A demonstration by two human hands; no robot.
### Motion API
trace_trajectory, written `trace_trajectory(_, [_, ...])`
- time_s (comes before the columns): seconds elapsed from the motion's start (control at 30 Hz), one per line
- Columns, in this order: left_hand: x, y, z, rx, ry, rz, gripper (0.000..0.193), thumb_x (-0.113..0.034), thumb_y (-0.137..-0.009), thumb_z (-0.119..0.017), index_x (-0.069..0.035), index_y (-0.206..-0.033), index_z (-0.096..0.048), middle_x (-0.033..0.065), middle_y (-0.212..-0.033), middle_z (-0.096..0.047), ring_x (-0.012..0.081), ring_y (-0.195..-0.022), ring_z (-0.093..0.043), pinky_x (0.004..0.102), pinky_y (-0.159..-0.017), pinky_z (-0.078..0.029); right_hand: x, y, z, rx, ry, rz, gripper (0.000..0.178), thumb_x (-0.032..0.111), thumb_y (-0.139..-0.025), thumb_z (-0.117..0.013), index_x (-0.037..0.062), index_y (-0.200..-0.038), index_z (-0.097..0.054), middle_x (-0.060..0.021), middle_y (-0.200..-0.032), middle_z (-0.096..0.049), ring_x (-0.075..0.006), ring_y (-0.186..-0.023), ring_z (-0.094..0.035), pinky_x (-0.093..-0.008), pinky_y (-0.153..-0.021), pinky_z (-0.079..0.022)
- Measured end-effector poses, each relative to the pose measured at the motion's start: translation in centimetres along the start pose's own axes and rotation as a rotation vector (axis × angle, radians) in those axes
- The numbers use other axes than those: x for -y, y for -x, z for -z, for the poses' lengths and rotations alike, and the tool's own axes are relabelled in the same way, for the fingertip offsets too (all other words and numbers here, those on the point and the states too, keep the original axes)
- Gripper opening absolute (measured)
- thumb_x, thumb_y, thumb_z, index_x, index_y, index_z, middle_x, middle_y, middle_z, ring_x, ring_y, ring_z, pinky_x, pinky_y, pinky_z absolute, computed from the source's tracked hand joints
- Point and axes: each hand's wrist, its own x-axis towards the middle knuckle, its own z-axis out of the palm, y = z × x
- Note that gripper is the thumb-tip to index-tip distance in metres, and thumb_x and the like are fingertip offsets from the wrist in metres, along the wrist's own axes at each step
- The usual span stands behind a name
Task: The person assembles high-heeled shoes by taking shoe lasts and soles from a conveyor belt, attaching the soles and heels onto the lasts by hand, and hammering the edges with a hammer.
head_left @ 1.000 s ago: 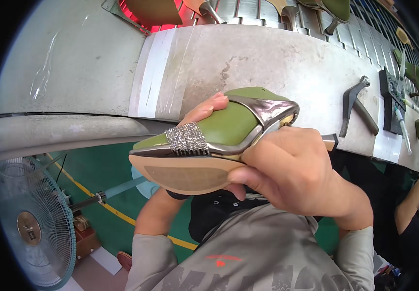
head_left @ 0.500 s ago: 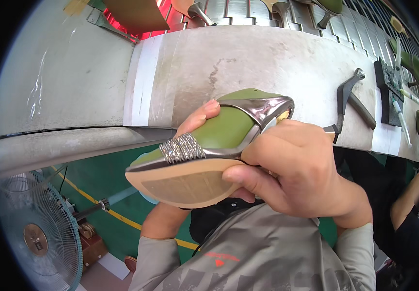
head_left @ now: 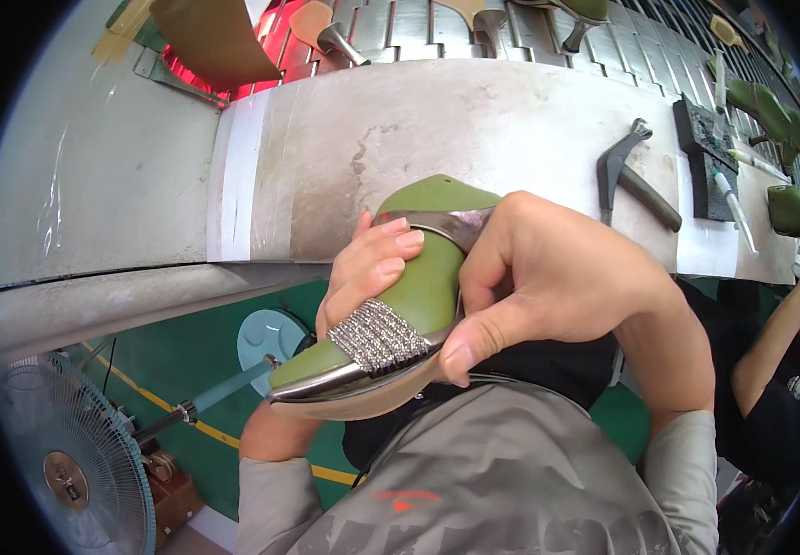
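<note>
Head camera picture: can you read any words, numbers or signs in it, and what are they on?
No text reads clearly here.
Grey shirt: small red print, too small to read; big dark letters, faded and cut off.
Fan hub: a dark mark, too blurred.
Another person's dark top: a pale badge, too small.
Green shoe: no writing shows.

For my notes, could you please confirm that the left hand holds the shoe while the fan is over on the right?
Not quite: the head view shows the fan over on the left; the left hand does hold the shoe.
</note>
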Motion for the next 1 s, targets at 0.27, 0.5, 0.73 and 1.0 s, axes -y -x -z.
trace_trajectory(0.27, [0.1, -9.2, 4.0, 0.263, 0.259, 0.129, 0.117, -0.039, -0.064, -0.103, -0.001, -0.155, -0.042, 0.0170, -0.149, -0.057, 0.0351, -0.139, -0.055, 0.0475, -0.121, -0.038, -0.2, 2.1, 0.1, -0.308, 0.276, 0.221, 0.051, 0.041, -0.097, -0.077, -0.0018, -0.070, -0.072, -0.0044, -0.056, -0.061, -0.0104, -0.054, -0.055, -0.0327, -0.051, -0.046])
trace_trajectory(0.5, [4.5, -8.0, 0.1, 0.223, 0.024, 0.108, 0.122, -0.025, -0.070, -0.097, -0.001, -0.165, -0.025, 0.0262, -0.167, -0.033, 0.0397, -0.157, -0.033, 0.0475, -0.127, -0.030, -3.1, 1.2, -0.2, -0.459, -0.875, 0.221, 0.049, 0.037, -0.111, -0.054, -0.0083, -0.128, -0.063, -0.0208, -0.109, -0.075, -0.0299, -0.093, -0.078, -0.0426, -0.080, -0.067])
trace_trajectory(0.73, [7.5, -6.5, -5.5, -0.099, -0.147, 0.025, 0.060, -0.025, -0.089, -0.080, -0.004, -0.141, -0.060, 0.0180, -0.134, -0.064, 0.0367, -0.116, -0.065, 0.0456, -0.098, -0.054, -4.4, -2.4, -5.9, -0.613, -0.709, 0.450, 0.031, 0.015, -0.110, -0.054, -0.0058, -0.130, -0.066, -0.0168, -0.125, -0.072, -0.0242, -0.113, -0.072, -0.0370, -0.098, -0.058])
trace_trajectory(1.0, [2.6, -11.2, 7.0, 0.618, -0.279, 0.115, 0.070, -0.025, -0.069, -0.096, -0.010, -0.132, -0.069, 0.0118, -0.124, -0.069, 0.0341, -0.121, -0.064, 0.0431, -0.106, -0.051, -9.8, 6.7, -2.6, -0.607, -0.957, 0.251, 0.056, 0.041, -0.114, -0.040, -0.0040, -0.144, -0.055, -0.0184, -0.131, -0.070, -0.0247, -0.117, -0.070, -0.0397, -0.099, -0.059])
